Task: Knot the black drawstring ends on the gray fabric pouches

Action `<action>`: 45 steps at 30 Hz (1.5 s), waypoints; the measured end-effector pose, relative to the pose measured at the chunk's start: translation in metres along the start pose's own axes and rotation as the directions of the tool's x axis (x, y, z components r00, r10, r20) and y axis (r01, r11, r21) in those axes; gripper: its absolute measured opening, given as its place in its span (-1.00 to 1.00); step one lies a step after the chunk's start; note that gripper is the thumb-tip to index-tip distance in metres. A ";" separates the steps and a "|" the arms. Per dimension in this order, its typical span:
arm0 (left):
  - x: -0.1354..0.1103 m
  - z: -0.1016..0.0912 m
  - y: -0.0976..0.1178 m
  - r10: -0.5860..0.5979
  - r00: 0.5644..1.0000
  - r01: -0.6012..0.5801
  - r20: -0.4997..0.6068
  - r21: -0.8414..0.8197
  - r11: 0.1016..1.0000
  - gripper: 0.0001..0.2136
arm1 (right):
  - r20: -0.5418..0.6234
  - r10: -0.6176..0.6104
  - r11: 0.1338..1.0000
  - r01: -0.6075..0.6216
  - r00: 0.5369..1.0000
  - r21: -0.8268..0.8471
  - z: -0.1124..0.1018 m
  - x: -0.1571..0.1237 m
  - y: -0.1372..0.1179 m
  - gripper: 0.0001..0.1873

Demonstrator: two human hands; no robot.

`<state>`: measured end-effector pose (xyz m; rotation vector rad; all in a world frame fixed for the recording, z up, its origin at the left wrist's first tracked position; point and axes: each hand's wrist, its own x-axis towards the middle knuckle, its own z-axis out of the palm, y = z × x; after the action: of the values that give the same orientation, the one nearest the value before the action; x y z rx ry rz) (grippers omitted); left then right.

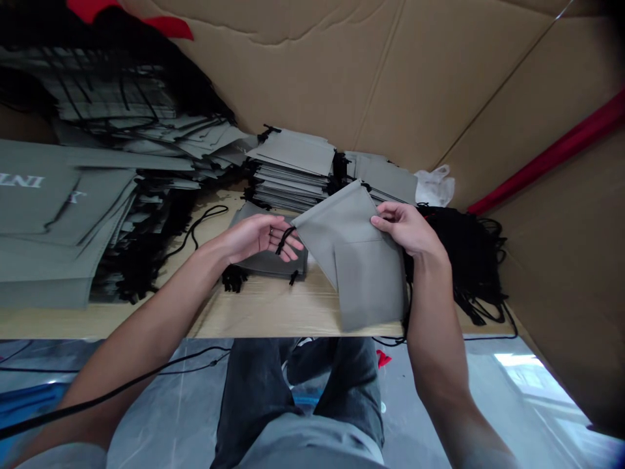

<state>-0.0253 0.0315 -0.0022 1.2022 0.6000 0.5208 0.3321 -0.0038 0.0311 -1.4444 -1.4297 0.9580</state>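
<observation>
A grey drawstring bag (371, 273) is held up over the table's front edge, its lower part folded or overlapped by another grey panel. My right hand (409, 228) pinches its right side between thumb and fingers. My left hand (266, 238) is at the bag's left corner, palm turned up and fingers stretched out. A knotted black cord (286, 241) from that corner lies across those fingers. Below the left hand, a small pile of grey bags (263, 264) rests on the table, partly hidden by the hand.
Neat stacks of grey bags (293, 156) stand at the back by the cardboard wall (317, 71). Large heaps with printed bags (43, 221) fill the left. A bundle of black cords (469, 260) and a clear plastic bag (434, 187) lie right. A black cable (122, 391) crosses my left forearm.
</observation>
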 end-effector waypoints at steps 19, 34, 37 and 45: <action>-0.002 0.000 -0.006 -0.019 0.998 0.020 -0.066 0.018 1.000 -0.69 | -0.017 -0.005 0.998 0.004 1.000 -0.055 -0.004 0.004 0.008 -0.56; -0.005 0.004 0.000 0.078 0.995 -0.051 -0.055 0.378 0.925 -0.68 | 0.193 0.038 0.999 -0.034 0.980 -0.023 0.001 -0.003 -0.001 -0.49; -0.008 0.003 0.003 0.082 0.993 -0.112 0.083 0.496 0.861 -0.71 | 0.205 -0.016 0.998 0.029 0.979 -0.061 0.005 -0.002 0.000 -0.52; -0.010 0.010 -0.003 -0.091 0.992 0.055 0.083 0.355 0.933 -0.63 | 0.074 -0.184 0.955 0.196 0.980 -0.221 0.010 0.004 0.009 -0.65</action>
<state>-0.0256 0.0174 -0.0007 1.5292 0.6691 0.2941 0.3253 0.0011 0.0195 -1.4208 -1.7291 0.7342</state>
